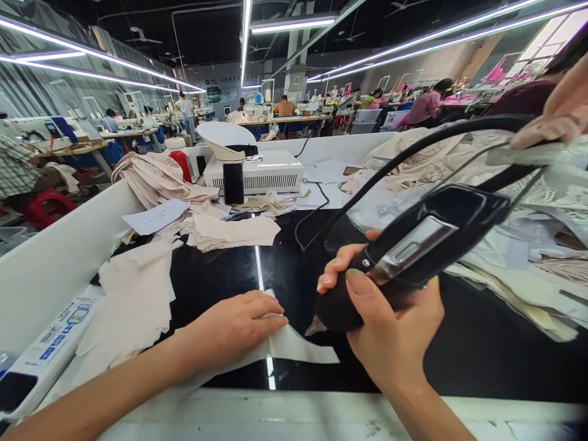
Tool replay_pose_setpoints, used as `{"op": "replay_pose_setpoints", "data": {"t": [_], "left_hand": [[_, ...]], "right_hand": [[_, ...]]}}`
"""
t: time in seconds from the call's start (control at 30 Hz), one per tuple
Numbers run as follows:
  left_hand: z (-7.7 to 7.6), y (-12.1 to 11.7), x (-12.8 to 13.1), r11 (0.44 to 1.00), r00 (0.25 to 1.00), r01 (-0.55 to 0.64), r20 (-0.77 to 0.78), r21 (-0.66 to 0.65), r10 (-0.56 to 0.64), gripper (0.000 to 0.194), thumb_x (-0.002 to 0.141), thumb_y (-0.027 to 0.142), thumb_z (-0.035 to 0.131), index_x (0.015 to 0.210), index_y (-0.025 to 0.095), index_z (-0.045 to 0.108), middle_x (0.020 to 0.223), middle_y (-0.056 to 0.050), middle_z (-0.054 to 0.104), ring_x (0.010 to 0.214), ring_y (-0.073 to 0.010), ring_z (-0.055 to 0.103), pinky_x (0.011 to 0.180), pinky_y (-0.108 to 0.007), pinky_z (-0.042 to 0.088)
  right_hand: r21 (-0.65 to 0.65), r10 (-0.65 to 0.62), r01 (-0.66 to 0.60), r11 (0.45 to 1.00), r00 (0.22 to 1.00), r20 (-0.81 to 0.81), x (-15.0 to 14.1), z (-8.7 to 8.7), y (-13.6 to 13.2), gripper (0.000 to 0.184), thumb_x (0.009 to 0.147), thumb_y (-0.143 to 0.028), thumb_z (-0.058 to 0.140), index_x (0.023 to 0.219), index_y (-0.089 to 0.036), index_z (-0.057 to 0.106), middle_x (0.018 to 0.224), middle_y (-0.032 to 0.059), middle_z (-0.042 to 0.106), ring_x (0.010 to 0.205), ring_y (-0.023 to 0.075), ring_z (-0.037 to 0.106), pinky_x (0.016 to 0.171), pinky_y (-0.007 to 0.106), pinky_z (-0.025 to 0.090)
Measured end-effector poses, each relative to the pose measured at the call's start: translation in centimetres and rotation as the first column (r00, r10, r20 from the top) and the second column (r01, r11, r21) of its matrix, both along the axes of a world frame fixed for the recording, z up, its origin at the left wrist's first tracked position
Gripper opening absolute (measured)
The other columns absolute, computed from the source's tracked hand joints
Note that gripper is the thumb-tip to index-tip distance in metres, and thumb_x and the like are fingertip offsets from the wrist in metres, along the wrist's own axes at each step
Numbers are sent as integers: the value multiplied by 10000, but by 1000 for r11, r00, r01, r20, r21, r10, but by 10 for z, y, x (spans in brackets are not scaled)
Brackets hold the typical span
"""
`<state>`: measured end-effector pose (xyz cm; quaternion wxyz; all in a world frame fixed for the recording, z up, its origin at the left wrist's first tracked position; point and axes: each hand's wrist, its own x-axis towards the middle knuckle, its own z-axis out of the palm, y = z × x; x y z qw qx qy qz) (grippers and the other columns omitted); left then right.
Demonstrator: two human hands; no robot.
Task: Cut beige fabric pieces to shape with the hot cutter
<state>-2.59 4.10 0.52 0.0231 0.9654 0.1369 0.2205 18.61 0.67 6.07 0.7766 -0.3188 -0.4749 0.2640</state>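
Cutting tool over a fabric piece on a black table

The right hand point(390, 331) grips a black handheld tool point(413, 251), its cord point(413, 147) arcing toward 1 o'clock; the left hand point(239, 324) lies flat on a pale fabric piece point(298, 346). Beige fabric heaps point(160, 177) sit at 10 o'clock beside a white machine point(261, 168) on the table point(220, 275).

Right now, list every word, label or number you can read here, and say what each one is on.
None can be read for certain.
White box at the left edge, beside the left hand: blue print, too blurred to read.
Paper sheet on the cloth pile: small print, too small.
Signs on the far wall: too distant.
Black tool in the right hand: no lettering visible.
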Motion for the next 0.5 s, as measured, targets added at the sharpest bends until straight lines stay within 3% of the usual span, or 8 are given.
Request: {"op": "replay_pose_setpoints", "data": {"t": [0.13, 0.37, 0.5], "left_hand": [[-1, -10, 12, 994, 1000, 0, 8, -106, 1, 240, 1094, 108, 530, 1279, 128, 681, 1225, -117, 748, 1089, -216, 735, 963, -303, 634], [-6, -17, 17, 991, 996, -25, -87, -129, 13, 213, 1113, 112, 494, 1189, 145, 690, 1158, -106, 734, 1009, -213, 709, 914, -313, 619], [-6, -19, 15, 995, 997, -15, -78, -97, 8, 196, 1110, 97, 493, 1172, 138, 675, 1134, -96, 729, 1005, -219, 701, 914, -310, 609]], "right_hand": [[2, -3, 3, 1000, 1000, 10, 6, -2, -13, 389, 855, -348, 920, 1157, -303, 680, 836, -46, 727, 579, 150, 680, 535, 290, 618], [-7, -15, 15, 1000, 1000, 14, 11, -6, -23, 390, 861, -380, 934, 1141, -301, 675, 841, -34, 744, 521, 136, 632, 411, 253, 526], [-8, -27, 28, 1000, 1000, 11, 12, -7, -26, 394, 858, -369, 938, 1142, -297, 674, 843, -35, 749, 548, 141, 656, 443, 258, 560]]}}
